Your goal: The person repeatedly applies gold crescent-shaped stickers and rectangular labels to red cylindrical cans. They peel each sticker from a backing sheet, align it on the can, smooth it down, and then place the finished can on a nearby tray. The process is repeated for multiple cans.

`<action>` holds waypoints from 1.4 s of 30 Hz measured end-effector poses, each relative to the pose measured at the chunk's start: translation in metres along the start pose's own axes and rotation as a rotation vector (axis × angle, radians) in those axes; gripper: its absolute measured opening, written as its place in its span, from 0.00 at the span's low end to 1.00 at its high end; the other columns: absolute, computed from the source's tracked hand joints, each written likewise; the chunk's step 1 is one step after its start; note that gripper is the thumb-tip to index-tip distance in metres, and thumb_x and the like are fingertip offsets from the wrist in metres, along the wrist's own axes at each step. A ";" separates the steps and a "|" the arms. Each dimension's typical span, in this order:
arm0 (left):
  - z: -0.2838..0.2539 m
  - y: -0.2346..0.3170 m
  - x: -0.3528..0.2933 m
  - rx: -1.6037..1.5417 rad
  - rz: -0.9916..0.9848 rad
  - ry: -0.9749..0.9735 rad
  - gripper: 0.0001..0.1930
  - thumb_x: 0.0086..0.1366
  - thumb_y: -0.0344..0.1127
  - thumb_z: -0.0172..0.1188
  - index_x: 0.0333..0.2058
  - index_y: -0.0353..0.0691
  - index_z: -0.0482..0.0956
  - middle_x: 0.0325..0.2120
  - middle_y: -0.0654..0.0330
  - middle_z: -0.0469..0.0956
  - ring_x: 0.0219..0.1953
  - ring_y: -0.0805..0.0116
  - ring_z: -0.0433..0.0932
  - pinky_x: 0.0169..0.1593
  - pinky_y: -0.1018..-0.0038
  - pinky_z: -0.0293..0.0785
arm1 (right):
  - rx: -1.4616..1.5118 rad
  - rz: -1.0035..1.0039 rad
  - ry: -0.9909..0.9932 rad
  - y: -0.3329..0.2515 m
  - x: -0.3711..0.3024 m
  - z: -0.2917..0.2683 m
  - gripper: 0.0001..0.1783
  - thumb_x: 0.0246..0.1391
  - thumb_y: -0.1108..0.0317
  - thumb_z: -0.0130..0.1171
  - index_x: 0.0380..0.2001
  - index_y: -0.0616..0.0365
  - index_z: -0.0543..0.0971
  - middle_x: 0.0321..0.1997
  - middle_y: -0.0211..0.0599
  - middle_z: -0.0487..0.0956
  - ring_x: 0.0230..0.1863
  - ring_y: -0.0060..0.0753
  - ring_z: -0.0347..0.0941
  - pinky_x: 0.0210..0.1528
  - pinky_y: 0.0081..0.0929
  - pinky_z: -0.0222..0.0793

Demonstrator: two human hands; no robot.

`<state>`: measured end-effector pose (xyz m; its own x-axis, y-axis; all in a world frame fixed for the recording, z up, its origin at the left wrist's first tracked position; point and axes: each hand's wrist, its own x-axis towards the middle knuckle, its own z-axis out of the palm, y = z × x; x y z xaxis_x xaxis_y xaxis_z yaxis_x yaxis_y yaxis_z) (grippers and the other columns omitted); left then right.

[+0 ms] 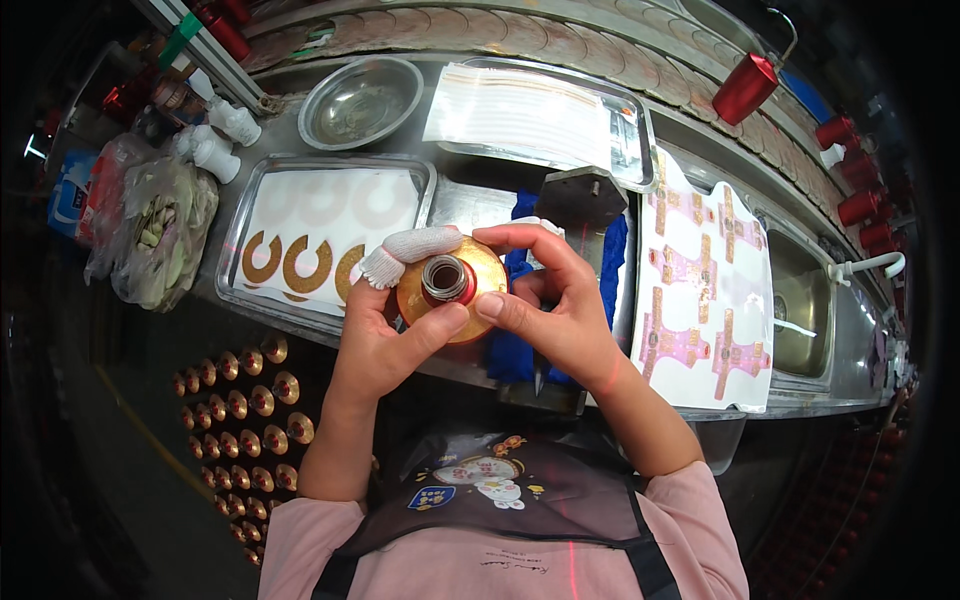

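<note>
A round bottle [487,262] with a gold shoulder and a dark threaded neck sits between my two hands, its mouth turned up towards me. My left hand [385,338] is closed on its left side, thumb on the gold shoulder and a white fabric cover on the index finger. From the right, my right hand [565,315] grips it too, with the thumb pressed on the shoulder near the neck and the index finger over the far rim. The bottle's lower body is hidden beneath. Just left lies a metal tray [228,262] with gold C-shaped decals [308,268] on white paper.
A blue-cloth-padded stand [612,262] is beyond and beneath my hands. To the right lie a pink-and-gold decal sheet [690,290] and a sink [803,315]. A metal bowl [362,103] and stacked white sheets [520,115] stand behind. Several gold-topped bottles [262,400] stand low at left.
</note>
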<state>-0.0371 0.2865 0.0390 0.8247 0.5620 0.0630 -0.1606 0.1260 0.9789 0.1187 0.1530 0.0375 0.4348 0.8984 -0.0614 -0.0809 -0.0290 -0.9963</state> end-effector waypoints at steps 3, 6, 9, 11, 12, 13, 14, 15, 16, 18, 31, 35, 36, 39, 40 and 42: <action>0.000 0.000 0.000 -0.013 0.004 0.002 0.27 0.60 0.29 0.68 0.59 0.36 0.75 0.53 0.57 0.78 0.56 0.69 0.77 0.61 0.70 0.72 | 0.061 0.015 -0.020 0.001 0.003 -0.002 0.31 0.53 0.67 0.73 0.59 0.61 0.76 0.54 0.30 0.76 0.24 0.04 0.61 0.27 0.08 0.57; 0.000 0.000 0.000 -0.002 0.006 -0.001 0.26 0.61 0.29 0.68 0.58 0.36 0.75 0.53 0.57 0.78 0.56 0.69 0.76 0.61 0.71 0.72 | 0.097 0.021 -0.023 0.003 0.004 -0.002 0.30 0.53 0.68 0.73 0.59 0.61 0.76 0.54 0.30 0.76 0.25 0.04 0.63 0.28 0.07 0.59; 0.000 0.001 0.000 0.002 0.008 -0.002 0.27 0.61 0.29 0.68 0.59 0.36 0.75 0.53 0.57 0.78 0.56 0.69 0.76 0.61 0.71 0.72 | 0.121 0.025 -0.026 0.007 0.003 -0.002 0.30 0.54 0.70 0.72 0.59 0.62 0.76 0.54 0.31 0.76 0.27 0.05 0.66 0.30 0.07 0.61; 0.001 0.002 -0.001 0.006 -0.002 0.001 0.27 0.61 0.29 0.68 0.59 0.36 0.74 0.53 0.57 0.78 0.55 0.70 0.77 0.61 0.71 0.72 | 0.143 0.029 -0.032 0.009 0.004 -0.003 0.29 0.54 0.71 0.71 0.59 0.62 0.76 0.54 0.31 0.76 0.28 0.05 0.68 0.30 0.07 0.62; 0.001 0.002 -0.001 0.010 -0.007 0.004 0.26 0.61 0.29 0.68 0.59 0.36 0.74 0.53 0.57 0.78 0.55 0.70 0.77 0.61 0.71 0.72 | 0.155 0.030 -0.038 0.010 0.004 -0.003 0.29 0.54 0.71 0.71 0.59 0.62 0.76 0.54 0.31 0.76 0.28 0.05 0.68 0.29 0.07 0.62; 0.001 0.002 -0.001 0.015 -0.011 0.006 0.26 0.61 0.29 0.68 0.59 0.36 0.74 0.53 0.57 0.78 0.55 0.70 0.77 0.61 0.71 0.72 | 0.166 0.030 -0.043 0.010 0.006 -0.004 0.28 0.54 0.72 0.71 0.58 0.62 0.76 0.53 0.31 0.76 0.28 0.05 0.69 0.29 0.07 0.62; 0.002 0.003 -0.001 0.012 -0.013 0.007 0.26 0.61 0.29 0.68 0.59 0.36 0.74 0.53 0.57 0.78 0.55 0.70 0.77 0.61 0.71 0.72 | 0.172 0.050 -0.046 0.010 0.007 -0.004 0.28 0.54 0.71 0.71 0.58 0.62 0.76 0.53 0.30 0.76 0.28 0.05 0.69 0.29 0.07 0.62; 0.002 0.003 -0.001 0.009 -0.014 0.009 0.26 0.61 0.29 0.68 0.59 0.36 0.74 0.53 0.57 0.78 0.55 0.70 0.77 0.60 0.71 0.72 | 0.178 0.068 -0.048 0.008 0.008 -0.005 0.28 0.54 0.71 0.71 0.58 0.62 0.76 0.53 0.30 0.76 0.28 0.06 0.69 0.28 0.08 0.61; 0.002 0.003 -0.001 0.007 -0.016 0.010 0.26 0.61 0.29 0.68 0.59 0.36 0.74 0.52 0.57 0.78 0.55 0.70 0.77 0.60 0.71 0.72 | 0.177 0.083 -0.055 0.007 0.009 -0.005 0.28 0.54 0.70 0.71 0.57 0.62 0.76 0.52 0.30 0.77 0.27 0.06 0.69 0.28 0.08 0.61; 0.002 0.002 -0.001 0.008 -0.008 0.009 0.26 0.61 0.30 0.68 0.59 0.37 0.74 0.52 0.58 0.78 0.55 0.70 0.77 0.60 0.71 0.72 | 0.194 0.076 -0.062 0.002 0.010 -0.006 0.27 0.55 0.69 0.71 0.57 0.61 0.76 0.51 0.29 0.77 0.27 0.06 0.69 0.26 0.08 0.60; 0.000 -0.002 -0.003 0.084 0.028 0.001 0.29 0.61 0.32 0.70 0.60 0.36 0.73 0.53 0.57 0.77 0.56 0.70 0.76 0.61 0.71 0.72 | 0.606 0.340 0.462 -0.004 0.014 -0.021 0.18 0.58 0.61 0.65 0.48 0.61 0.82 0.30 0.27 0.78 0.24 0.20 0.71 0.32 0.24 0.70; -0.002 -0.001 -0.006 0.057 0.041 -0.072 0.35 0.59 0.33 0.73 0.63 0.37 0.69 0.56 0.56 0.75 0.57 0.69 0.75 0.63 0.70 0.71 | 0.349 0.118 0.382 -0.025 -0.025 -0.006 0.22 0.55 0.68 0.68 0.52 0.61 0.76 0.40 0.31 0.79 0.39 0.23 0.76 0.46 0.24 0.74; -0.002 -0.001 -0.007 0.052 0.028 -0.072 0.36 0.58 0.33 0.74 0.64 0.38 0.68 0.56 0.56 0.75 0.58 0.68 0.75 0.63 0.70 0.71 | 0.261 0.017 0.328 -0.028 -0.037 0.000 0.24 0.53 0.72 0.70 0.53 0.60 0.74 0.44 0.32 0.79 0.42 0.23 0.76 0.49 0.22 0.73; -0.004 -0.002 -0.008 0.052 0.014 -0.059 0.38 0.56 0.33 0.75 0.64 0.38 0.68 0.56 0.56 0.75 0.58 0.68 0.75 0.64 0.69 0.70 | -0.030 -0.093 0.199 -0.027 -0.051 0.010 0.20 0.51 0.76 0.72 0.47 0.61 0.76 0.43 0.32 0.79 0.46 0.20 0.76 0.51 0.18 0.71; -0.005 -0.002 -0.008 0.055 0.015 -0.049 0.37 0.56 0.33 0.75 0.64 0.38 0.69 0.56 0.56 0.75 0.58 0.67 0.75 0.64 0.69 0.70 | -0.106 -0.096 0.206 -0.025 -0.047 0.008 0.18 0.52 0.75 0.72 0.46 0.61 0.78 0.42 0.31 0.79 0.45 0.19 0.76 0.50 0.19 0.71; -0.005 -0.003 -0.008 0.113 0.039 -0.058 0.37 0.56 0.33 0.75 0.63 0.38 0.69 0.56 0.56 0.75 0.58 0.67 0.75 0.63 0.70 0.70 | -0.245 -0.139 0.192 -0.020 -0.025 -0.002 0.16 0.53 0.73 0.72 0.44 0.62 0.79 0.41 0.30 0.80 0.44 0.18 0.75 0.49 0.19 0.70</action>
<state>-0.0462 0.2861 0.0342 0.8494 0.5163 0.1095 -0.1341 0.0105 0.9909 0.1109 0.1304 0.0588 0.5894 0.8029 0.0894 0.1986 -0.0367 -0.9794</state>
